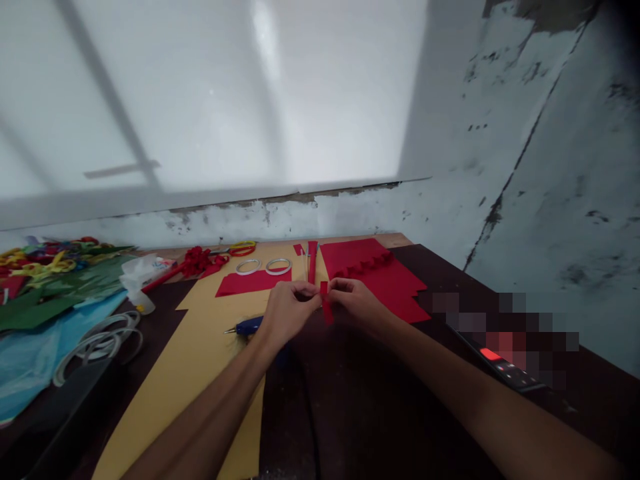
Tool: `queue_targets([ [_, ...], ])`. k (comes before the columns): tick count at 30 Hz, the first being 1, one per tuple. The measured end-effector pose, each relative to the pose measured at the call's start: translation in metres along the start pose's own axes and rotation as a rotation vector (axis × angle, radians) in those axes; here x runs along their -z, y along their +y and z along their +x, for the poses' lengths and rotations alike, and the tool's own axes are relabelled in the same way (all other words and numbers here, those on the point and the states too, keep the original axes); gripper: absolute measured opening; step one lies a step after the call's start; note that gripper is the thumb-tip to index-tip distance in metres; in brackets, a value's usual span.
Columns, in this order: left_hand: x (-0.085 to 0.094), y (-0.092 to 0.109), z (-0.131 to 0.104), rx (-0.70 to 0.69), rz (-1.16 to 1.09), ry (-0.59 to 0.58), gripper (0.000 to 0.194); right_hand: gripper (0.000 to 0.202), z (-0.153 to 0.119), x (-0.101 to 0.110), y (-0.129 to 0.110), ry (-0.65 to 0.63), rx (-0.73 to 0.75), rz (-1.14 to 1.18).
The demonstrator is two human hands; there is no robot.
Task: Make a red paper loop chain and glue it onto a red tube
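1. Head view, materials: I have a short, narrow red strip (327,312) between both hands, over the dark-brown desk (350,407); paper or ribbon, I cannot tell which.
2. The fingers of my left hand (290,308) pinch narrowly on its left side; those of my right hand (361,301) pinch its right.
3. Beyond, a crinkled red strip (373,265) lies on a flat red sheet (345,251). Two silvery-white rings (278,267) lie by a smaller red sheet (250,285). A blue tapered tool with a metal tip (249,325) sits beside my left wrist.
4. Containers: a whitish translucent plastic item with a yellow tip (143,283) stands far left; its contents are unclear.
5. Edges: a tan sheet (200,360) ends left of a black cord (309,413). Dark desk surface extends rightward to the peeling wall (560,200).
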State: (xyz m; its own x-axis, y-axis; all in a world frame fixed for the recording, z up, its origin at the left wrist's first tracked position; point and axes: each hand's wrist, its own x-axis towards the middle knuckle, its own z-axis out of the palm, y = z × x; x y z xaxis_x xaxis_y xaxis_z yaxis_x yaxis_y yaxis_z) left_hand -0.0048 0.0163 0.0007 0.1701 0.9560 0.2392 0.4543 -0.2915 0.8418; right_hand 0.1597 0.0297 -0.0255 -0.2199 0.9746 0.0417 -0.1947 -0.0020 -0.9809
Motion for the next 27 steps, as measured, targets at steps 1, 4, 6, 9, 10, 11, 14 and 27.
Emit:
queue_targets([
  [1, 0.0001, -0.0001, 0.0001, -0.005, 0.002, 0.002, 0.017, 0.014, 0.0005, 0.0004, 0.0006, -0.006, 0.0, -0.006],
  [4, 0.0011, 0.0002, 0.0004, 0.003, 0.002, -0.042, 0.018, 0.016, 0.002, 0.0014, 0.0027, 0.002, 0.051, -0.034],
  [6, 0.0024, 0.0016, 0.0001, 0.006, 0.016, -0.048, 0.017, 0.016, 0.0019, 0.0013, 0.0027, 0.001, 0.076, -0.066],
  [9, 0.0041, 0.0048, -0.0013, -0.011, 0.039, -0.014, 0.016, 0.011, 0.0004, 0.0006, 0.0006, -0.047, 0.037, -0.112],
  [10, 0.0044, 0.0057, -0.0018, -0.014, 0.042, -0.014, 0.016, 0.01, 0.0001, 0.0004, -0.0001, -0.051, 0.031, -0.124],
  [11, 0.0045, 0.0064, -0.0022, -0.012, 0.047, -0.019, 0.015, 0.009, 0.0, 0.0004, -0.0007, -0.043, 0.037, -0.137],
  [14, 0.004, 0.0068, -0.0021, -0.007, 0.061, -0.039, 0.014, 0.009, 0.0011, 0.0007, -0.0007, -0.003, 0.07, -0.164],
  [27, 0.0029, -0.0007, -0.0013, -0.077, 0.085, -0.055, 0.022, 0.008, 0.0012, 0.0001, 0.0068, -0.047, 0.049, -0.278],
])
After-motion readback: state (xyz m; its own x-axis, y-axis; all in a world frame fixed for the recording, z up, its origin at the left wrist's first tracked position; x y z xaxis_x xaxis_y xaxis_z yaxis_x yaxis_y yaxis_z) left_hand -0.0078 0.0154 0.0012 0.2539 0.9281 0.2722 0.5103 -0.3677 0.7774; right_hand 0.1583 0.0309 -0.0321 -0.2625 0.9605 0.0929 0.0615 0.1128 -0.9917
